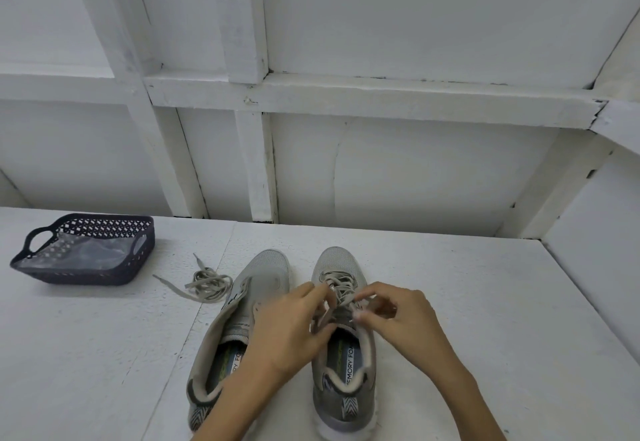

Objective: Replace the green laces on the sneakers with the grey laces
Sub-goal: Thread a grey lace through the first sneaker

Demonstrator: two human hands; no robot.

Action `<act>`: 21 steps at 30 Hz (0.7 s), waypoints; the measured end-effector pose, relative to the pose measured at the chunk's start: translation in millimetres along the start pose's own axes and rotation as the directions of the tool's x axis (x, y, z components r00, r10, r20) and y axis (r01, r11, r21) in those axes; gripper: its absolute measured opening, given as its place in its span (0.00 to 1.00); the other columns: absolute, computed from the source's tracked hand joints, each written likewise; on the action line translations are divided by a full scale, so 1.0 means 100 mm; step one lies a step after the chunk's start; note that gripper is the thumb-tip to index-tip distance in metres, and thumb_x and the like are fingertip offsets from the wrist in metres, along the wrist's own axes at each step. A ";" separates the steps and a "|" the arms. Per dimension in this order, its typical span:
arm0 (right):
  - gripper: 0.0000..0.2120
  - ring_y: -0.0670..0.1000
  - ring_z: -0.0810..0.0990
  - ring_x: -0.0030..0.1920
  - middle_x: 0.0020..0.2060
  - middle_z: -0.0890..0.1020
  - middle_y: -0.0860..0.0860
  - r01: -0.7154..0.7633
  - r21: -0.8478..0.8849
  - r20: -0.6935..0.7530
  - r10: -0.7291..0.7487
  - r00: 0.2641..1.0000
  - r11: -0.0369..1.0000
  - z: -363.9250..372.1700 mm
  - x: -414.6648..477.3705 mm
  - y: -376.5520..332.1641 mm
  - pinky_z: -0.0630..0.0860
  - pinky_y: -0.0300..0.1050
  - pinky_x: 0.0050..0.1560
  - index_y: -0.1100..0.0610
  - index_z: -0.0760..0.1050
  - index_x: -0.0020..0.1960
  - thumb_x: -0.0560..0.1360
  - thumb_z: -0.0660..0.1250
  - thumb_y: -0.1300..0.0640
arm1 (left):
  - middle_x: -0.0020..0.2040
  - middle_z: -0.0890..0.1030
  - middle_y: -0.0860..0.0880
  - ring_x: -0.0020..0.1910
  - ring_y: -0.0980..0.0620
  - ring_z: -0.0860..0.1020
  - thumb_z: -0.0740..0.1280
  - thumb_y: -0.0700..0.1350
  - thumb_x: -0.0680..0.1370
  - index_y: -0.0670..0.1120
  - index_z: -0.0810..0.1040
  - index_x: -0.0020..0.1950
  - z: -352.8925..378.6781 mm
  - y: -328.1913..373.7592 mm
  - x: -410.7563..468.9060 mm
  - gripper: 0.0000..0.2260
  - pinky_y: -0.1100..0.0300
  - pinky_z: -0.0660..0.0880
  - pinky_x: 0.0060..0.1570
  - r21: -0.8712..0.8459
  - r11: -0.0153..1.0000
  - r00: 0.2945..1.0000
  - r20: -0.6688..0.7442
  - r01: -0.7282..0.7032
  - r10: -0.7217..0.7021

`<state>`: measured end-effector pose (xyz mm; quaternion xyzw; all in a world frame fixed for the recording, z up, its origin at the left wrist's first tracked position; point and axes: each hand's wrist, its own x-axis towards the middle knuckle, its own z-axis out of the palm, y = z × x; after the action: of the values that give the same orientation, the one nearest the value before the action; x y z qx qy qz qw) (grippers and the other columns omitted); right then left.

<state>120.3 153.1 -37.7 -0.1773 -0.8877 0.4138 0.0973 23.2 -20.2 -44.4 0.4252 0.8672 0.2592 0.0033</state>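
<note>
Nearest me, the left hand (291,326) and right hand (398,316) each keep a pinching grip on the lace (341,284) of the laced sneaker (343,388), hiding the eyelets. A hard tug could jam it or drag the shoe. Beyond the bare sneaker (263,277) lies a loose lace (207,286). I cannot tell green from grey.

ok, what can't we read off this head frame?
Head view only:
- Upper eyelets of the laced sneaker: covered by the left hand and right hand.
- Whether the threaded lace and loose lace are green or grey: colours look washed out.
- In the basket: anything under its crumpled clear bag.
- Heel of the other sneaker: partly behind the left forearm.
</note>
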 end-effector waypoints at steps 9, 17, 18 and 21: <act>0.11 0.52 0.77 0.52 0.54 0.71 0.46 0.104 -0.572 0.042 -0.098 0.994 0.813 0.23 -0.05 -0.29 0.63 0.45 0.41 0.47 0.73 0.58 0.77 0.61 0.54 | 0.55 0.70 0.52 0.55 0.50 0.74 0.58 0.48 0.78 0.57 0.75 0.63 -0.03 0.26 0.12 0.15 0.59 0.64 0.38 0.318 0.947 0.987 0.135 0.039 -0.086; 0.10 0.50 0.76 0.48 0.46 0.67 0.45 0.096 -0.558 0.002 -0.114 0.993 0.824 0.21 -0.02 -0.28 0.62 0.42 0.36 0.44 0.77 0.54 0.78 0.60 0.54 | 0.56 0.71 0.50 0.55 0.45 0.76 0.59 0.47 0.77 0.55 0.77 0.61 -0.09 0.31 0.18 0.14 0.57 0.64 0.38 0.410 0.911 0.974 0.181 0.050 -0.135; 0.09 0.49 0.76 0.48 0.45 0.66 0.44 0.100 -0.551 -0.002 -0.121 0.993 0.829 0.20 -0.02 -0.25 0.61 0.41 0.34 0.44 0.77 0.53 0.78 0.61 0.54 | 0.56 0.71 0.50 0.54 0.45 0.76 0.59 0.46 0.77 0.53 0.78 0.60 -0.10 0.31 0.19 0.14 0.57 0.64 0.38 0.421 0.905 0.975 0.177 0.051 -0.137; 0.06 0.48 0.74 0.48 0.44 0.69 0.43 0.119 -0.508 -0.057 -0.171 0.984 0.853 0.24 -0.04 -0.19 0.61 0.37 0.36 0.44 0.80 0.47 0.74 0.68 0.55 | 0.56 0.72 0.50 0.54 0.44 0.76 0.60 0.45 0.76 0.51 0.78 0.57 -0.08 0.30 0.22 0.12 0.56 0.64 0.37 0.442 0.896 0.980 0.163 0.032 -0.116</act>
<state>111.5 123.2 -38.6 -0.1496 -0.9695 0.1503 0.1229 29.4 7.6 -18.8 0.4039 0.9147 0.0170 -0.0015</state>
